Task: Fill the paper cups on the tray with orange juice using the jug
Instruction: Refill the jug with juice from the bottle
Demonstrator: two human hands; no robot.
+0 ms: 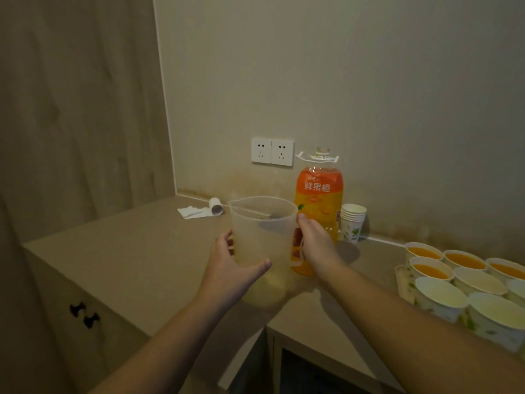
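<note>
On the beige counter (136, 251), at 12 o'clock: I see the translucent plastic jug (262, 240), nearly empty
Left hand (230, 268): I have it cupped round the jug's side, thumb in front
Right hand (315, 245): gripping the jug's handle side
At 3 o'clock: white paper cups (443, 291) on the tray (401, 282), rear ones hold orange juice
Behind the jug: orange juice bottle (319, 194), uncapped

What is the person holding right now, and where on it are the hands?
The translucent plastic jug, held with both hands: the left hand cups its lower left side with the thumb across the front, and the right hand grips the right side, where any handle is hidden.
</note>
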